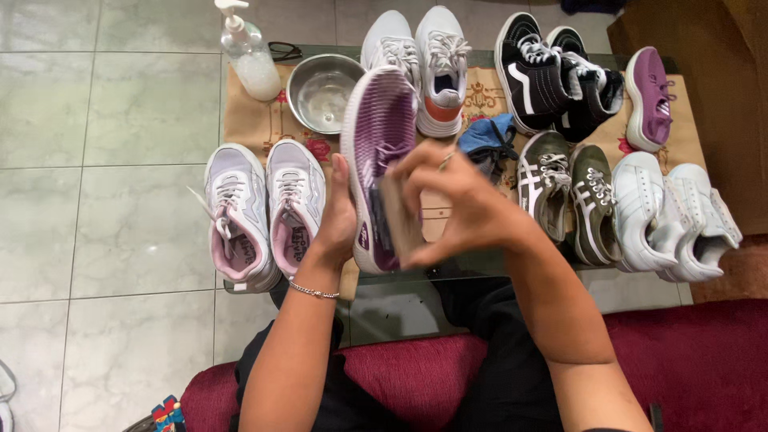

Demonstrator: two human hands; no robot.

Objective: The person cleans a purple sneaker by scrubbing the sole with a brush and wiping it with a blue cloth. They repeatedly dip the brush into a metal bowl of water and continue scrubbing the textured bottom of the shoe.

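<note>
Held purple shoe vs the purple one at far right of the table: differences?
The held shoe is up in the left hand, sole facing the camera; the far shoe lies on the mat. The held shoe's sole is purple with white ridges; the far shoe's upper is solid purple with a white sole edge. The right hand presses a brush to the held shoe; nothing touches the far one. Both are purple.

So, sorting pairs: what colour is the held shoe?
Purple shoe with a white sole edge; head view.
</note>
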